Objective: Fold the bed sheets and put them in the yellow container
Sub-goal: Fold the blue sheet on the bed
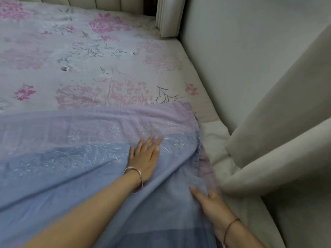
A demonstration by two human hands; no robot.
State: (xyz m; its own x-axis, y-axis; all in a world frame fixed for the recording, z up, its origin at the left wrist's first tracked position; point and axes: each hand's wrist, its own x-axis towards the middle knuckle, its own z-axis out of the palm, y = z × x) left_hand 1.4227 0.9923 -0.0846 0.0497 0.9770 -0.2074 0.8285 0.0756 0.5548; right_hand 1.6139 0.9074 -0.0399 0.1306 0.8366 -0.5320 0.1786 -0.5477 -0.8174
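Observation:
A blue and lilac bed sheet [75,158] with white embroidered borders lies spread over the near part of the bed, its right edge doubled over. My left hand [146,156] rests flat on it, palm down, fingers slightly apart, holding nothing. My right hand [213,208] lies at the sheet's right edge near the mattress side; its fingers press on the cloth and its thumb seems tucked at the edge, so a grip cannot be made out. The yellow container is not in view.
Beneath lies a white mattress cover with pink flowers [86,59]. A padded cream headboard [111,2] runs along the back. A cream upholstered side panel [250,59] and a thick cream cushioned frame [277,140] close off the right side.

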